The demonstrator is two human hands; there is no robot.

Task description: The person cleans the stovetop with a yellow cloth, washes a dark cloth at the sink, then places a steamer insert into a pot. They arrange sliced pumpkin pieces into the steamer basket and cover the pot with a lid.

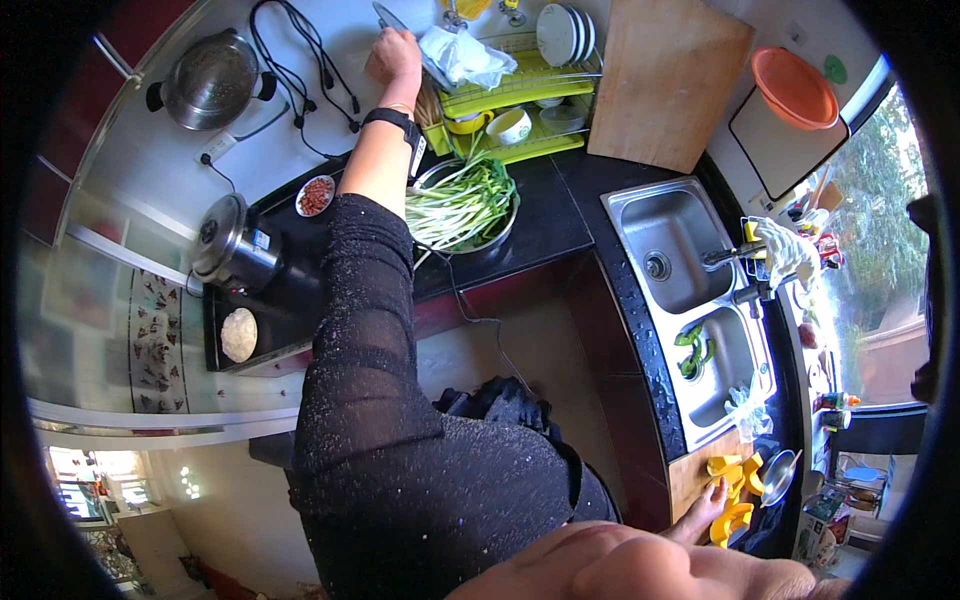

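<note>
My left hand, with a dark watch on the wrist, is raised to the wall side of a dish rack. It grips a thin, flat grey object seen edge-on, perhaps a plate or lid. A crumpled white plastic bag is right beside it. At lower right my right hand touches yellow pumpkin pieces on a wooden cutting board. My face partly covers that arm, and whether the fingers hold a piece is unclear. Below my left forearm, a metal bowl holds long green stalks.
The green dish rack holds plates and bowls. A double sink contains green peppers. An electric pot, a dish of reddish peanuts and a pale round lump occupy the left counter. One cord hangs over the counter edge.
</note>
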